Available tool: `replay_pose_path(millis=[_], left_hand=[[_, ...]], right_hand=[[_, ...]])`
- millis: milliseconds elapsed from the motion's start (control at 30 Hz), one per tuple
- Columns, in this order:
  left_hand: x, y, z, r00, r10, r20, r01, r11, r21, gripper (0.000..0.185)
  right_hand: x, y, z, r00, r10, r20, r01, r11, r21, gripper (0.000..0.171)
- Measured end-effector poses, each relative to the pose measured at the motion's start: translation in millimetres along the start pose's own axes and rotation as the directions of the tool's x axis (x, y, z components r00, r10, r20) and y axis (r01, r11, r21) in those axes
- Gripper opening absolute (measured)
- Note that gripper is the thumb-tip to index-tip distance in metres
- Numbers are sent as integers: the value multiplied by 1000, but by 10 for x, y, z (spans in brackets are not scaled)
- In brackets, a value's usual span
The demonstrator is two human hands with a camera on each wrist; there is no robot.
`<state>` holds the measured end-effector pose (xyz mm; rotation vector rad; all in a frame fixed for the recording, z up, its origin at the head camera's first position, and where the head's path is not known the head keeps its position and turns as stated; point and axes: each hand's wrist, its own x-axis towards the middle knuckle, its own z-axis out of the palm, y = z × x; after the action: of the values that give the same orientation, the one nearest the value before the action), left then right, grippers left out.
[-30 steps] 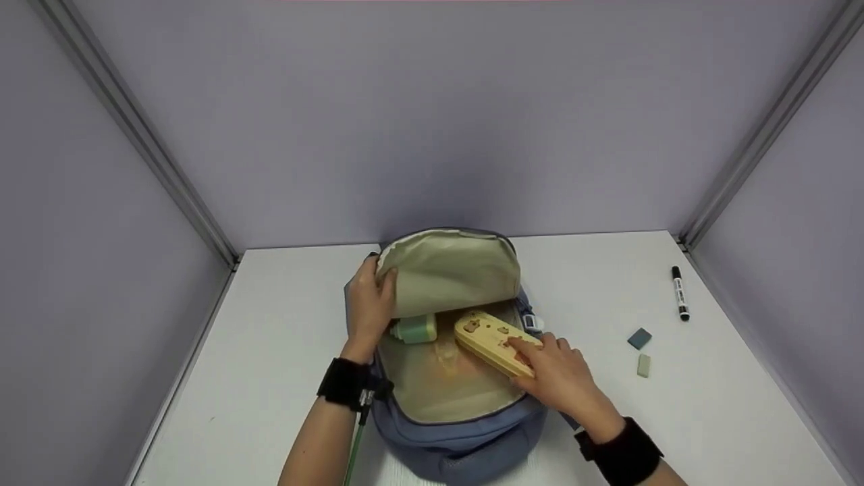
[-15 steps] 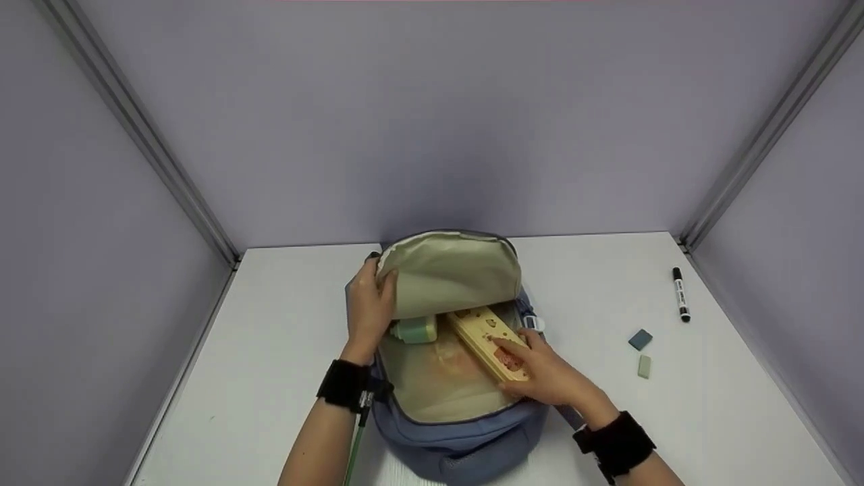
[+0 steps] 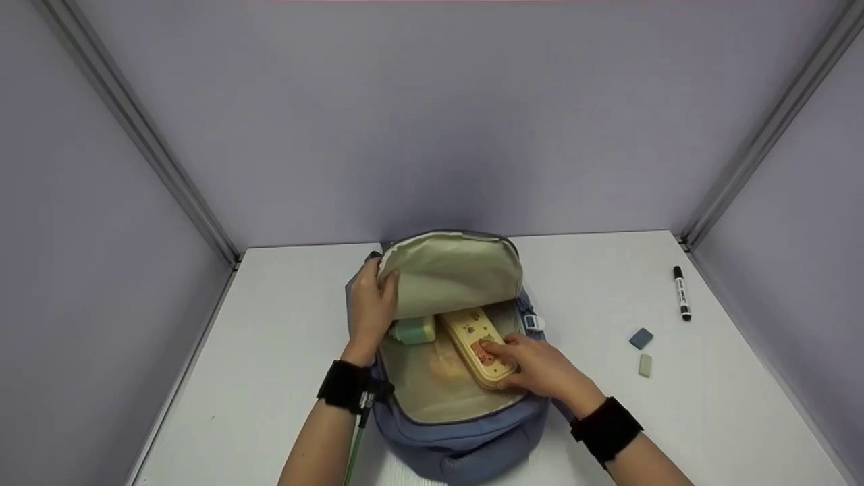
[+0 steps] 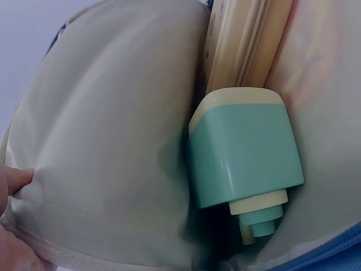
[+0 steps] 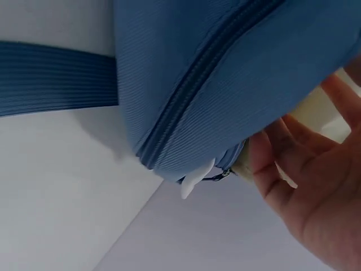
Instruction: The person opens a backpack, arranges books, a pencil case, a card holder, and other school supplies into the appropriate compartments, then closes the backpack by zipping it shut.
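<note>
No text, label, brand or number could be read. The black marker, at about three o'clock from the backpack, bore a white label too small to make out. The yellow case carried only small printed pictures, no legible words.

Even soft light, wrist views blurry

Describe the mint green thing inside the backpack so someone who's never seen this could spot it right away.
Find the blue backpack lying open on the white table. Look inside, just under the raised beige flap that the left hand holds. The mint green block lies there beside the longer yellow case; it alone is short, boxy and cream-topped.
</note>
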<state>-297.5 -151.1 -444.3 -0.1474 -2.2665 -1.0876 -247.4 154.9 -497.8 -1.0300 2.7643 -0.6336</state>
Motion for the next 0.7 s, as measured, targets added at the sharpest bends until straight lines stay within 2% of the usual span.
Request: replay_pose_path(millis=[233,433,633,700], left_hand=[[0,15,-12,1000,-5,3,5,1000,-2,19],[3,27,-20,1000,-16,22,16,1000,12,20],[2,18,-19,1000,-9,18,9,1000,0,20],[-3,10,-16,1000,-14,20,14,1000,-4,20]], right_hand=[[227,-133,53,998,-7,-61,-2,990,-139,58],[336,-165,101,994,-22,-106,2,982,-187,52],[431,-151,178,981,-47,-191,-18,945,-326,53],[442,-142,194,977,-52,-206,-22,939,-344,55]])
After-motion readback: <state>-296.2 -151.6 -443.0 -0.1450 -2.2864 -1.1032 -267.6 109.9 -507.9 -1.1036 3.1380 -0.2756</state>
